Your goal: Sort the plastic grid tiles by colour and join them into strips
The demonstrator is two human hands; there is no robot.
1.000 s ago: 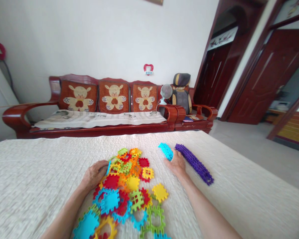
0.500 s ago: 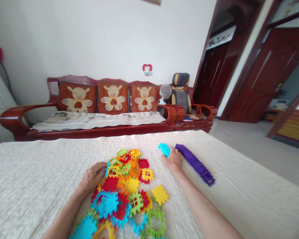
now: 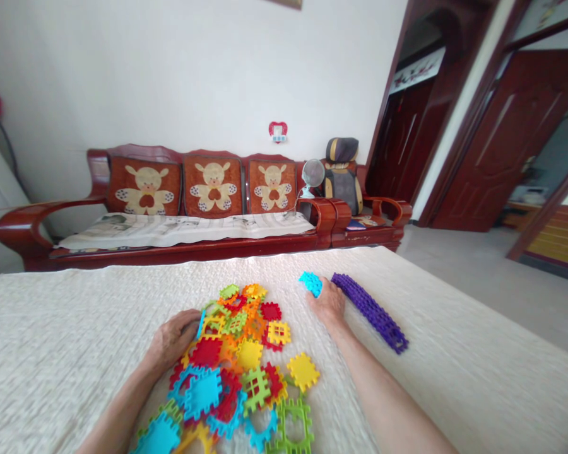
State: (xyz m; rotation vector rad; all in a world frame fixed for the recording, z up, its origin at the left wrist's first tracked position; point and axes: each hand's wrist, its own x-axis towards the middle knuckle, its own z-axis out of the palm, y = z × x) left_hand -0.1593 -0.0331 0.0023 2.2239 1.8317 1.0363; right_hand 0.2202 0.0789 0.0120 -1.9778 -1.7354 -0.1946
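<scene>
My left hand [image 3: 173, 339] rests at the left edge of a pile of plastic interlocking tiles [image 3: 250, 354], its fingers closed on a blue tile [image 3: 201, 324] seen edge-on. The pile mixes red, yellow, orange, green and blue pieces, some solid and some with cut-out windows. Farther back, my right hand [image 3: 329, 302] grips a small light-blue knobbly piece [image 3: 311, 284] on the cloth, thumb on its near side; the fingertips are partly hidden. Just right of that hand lies a long purple knobbly strip [image 3: 370, 311], slanting toward me.
A pale textured cloth [image 3: 76, 334] covers the table. Beyond its far edge stands a red wooden sofa [image 3: 180, 249] with bear cushions [image 3: 215, 189]. A small fan [image 3: 313, 173] and a chair with a massage cushion [image 3: 343, 183] are at the right.
The view has shifted very slightly. Both hands stay where they were, and the tiles and purple strip lie as before.
</scene>
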